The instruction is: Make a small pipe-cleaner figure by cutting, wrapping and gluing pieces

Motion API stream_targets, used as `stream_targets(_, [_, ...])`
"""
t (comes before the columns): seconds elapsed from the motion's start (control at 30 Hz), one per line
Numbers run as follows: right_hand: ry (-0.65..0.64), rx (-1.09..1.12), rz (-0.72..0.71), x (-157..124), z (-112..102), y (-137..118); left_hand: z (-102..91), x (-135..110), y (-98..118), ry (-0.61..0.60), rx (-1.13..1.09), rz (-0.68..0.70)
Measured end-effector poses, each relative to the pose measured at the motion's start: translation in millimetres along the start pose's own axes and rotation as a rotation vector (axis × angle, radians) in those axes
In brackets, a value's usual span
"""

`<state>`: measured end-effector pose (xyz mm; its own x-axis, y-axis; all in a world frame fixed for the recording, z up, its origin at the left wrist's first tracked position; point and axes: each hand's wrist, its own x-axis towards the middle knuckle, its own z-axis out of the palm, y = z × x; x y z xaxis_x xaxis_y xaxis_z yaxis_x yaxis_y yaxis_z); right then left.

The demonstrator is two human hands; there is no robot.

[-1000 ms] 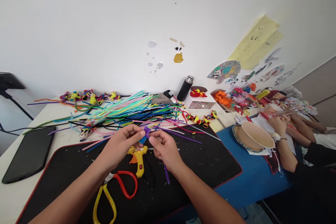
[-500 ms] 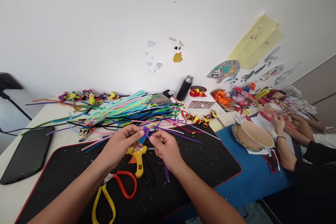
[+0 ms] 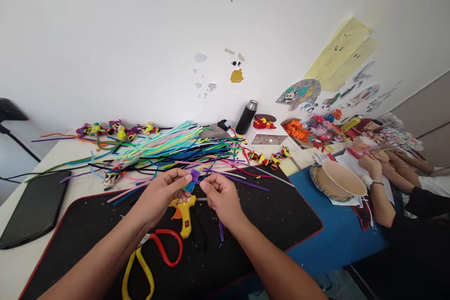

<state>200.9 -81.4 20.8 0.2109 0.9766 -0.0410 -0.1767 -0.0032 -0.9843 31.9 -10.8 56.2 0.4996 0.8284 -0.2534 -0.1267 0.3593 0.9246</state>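
Note:
My left hand (image 3: 162, 195) and my right hand (image 3: 220, 197) meet above a black mat (image 3: 277, 215), both pinched on a small purple and blue pipe-cleaner piece (image 3: 193, 180). A purple pipe-cleaner tail (image 3: 221, 230) hangs below my right hand. Directly under the hands lies a yellow glue gun (image 3: 184, 213). Scissors (image 3: 147, 258) with red and yellow handles lie on the mat by my left forearm. A big heap of coloured pipe cleaners (image 3: 176, 150) lies just beyond my hands.
A dark tablet (image 3: 33, 210) lies at the left. A black flask (image 3: 246, 117) stands by the wall. Small finished figures (image 3: 116, 129) line the back edge. To the right, another person's hands (image 3: 378, 164) work beside a paper bowl (image 3: 342, 179) on a blue mat.
Both hands keep pinching the purple piece with only slight finger shifts. The view has drifted a little, and the other person's hands have moved slightly.

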Motion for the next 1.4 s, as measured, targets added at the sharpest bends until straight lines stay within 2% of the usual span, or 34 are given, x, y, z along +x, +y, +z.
stream_targets(0.33, [0.027, 0.005, -0.009, 0.1, 0.5, -1.9, -3.3, 4.1, -7.8, 0.013, 0.020, 0.019])
stream_targets(0.7, [0.023, 0.023, -0.004, -2.2, -1.4, 0.8, 7.9, -2.1, -1.0, 0.066, -0.079, -0.031])
stream_targets(1.1, [-0.015, 0.098, 0.023, -1.7, 3.2, -0.9, 11.1, -2.9, -1.0, -0.011, -0.258, -0.115])
stream_targets(1.4, [-0.085, 0.194, 0.111, -4.0, 1.7, -4.9, 9.5, -3.8, -6.1, -0.080, -0.195, -0.093])
